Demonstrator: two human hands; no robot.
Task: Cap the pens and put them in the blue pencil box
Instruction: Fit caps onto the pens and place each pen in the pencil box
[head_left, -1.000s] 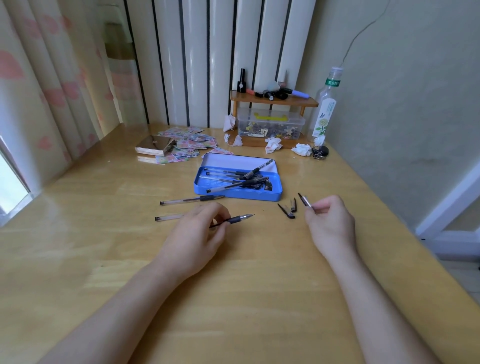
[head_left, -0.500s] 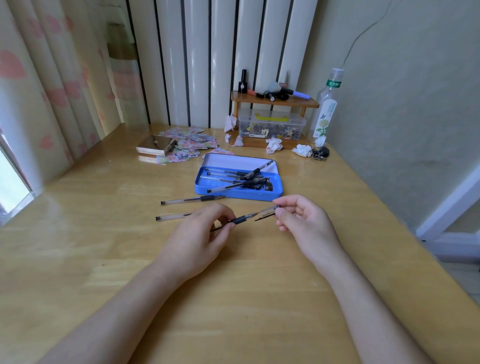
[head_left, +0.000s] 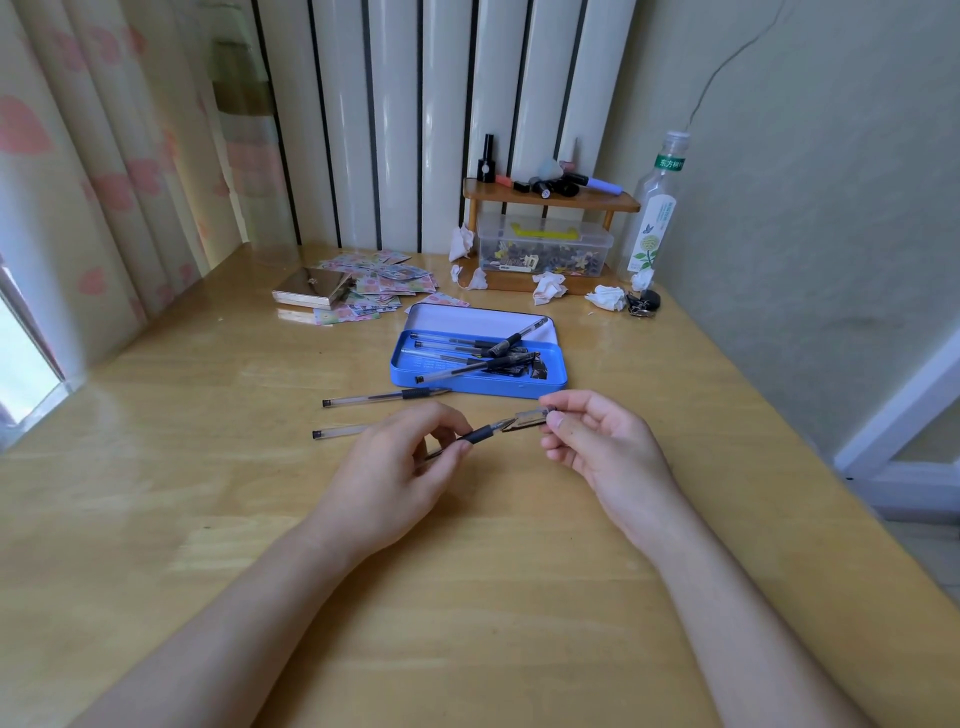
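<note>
My left hand (head_left: 400, 467) grips a black-grip pen (head_left: 480, 433) by its barrel, tip pointing right. My right hand (head_left: 597, 447) pinches a clear pen cap (head_left: 527, 420) that sits over the pen's tip. Just beyond my hands stands the open blue pencil box (head_left: 478, 387), holding several capped pens. Two more pens lie on the table left of the box: one (head_left: 384, 398) close to the box front, the other (head_left: 340, 432) partly hidden behind my left hand.
At the back of the wooden table (head_left: 467, 571) are a small wooden shelf (head_left: 550, 200) over a clear plastic container (head_left: 543, 249), a plastic bottle (head_left: 652, 218), crumpled tissues (head_left: 605, 297), a metal case (head_left: 311, 293) and scattered printed papers (head_left: 384, 286). A wall runs along the right.
My right hand brought the cap from the right to the pen tip and pushed it over the tip. My left hand lifted the pen slightly toward it.
</note>
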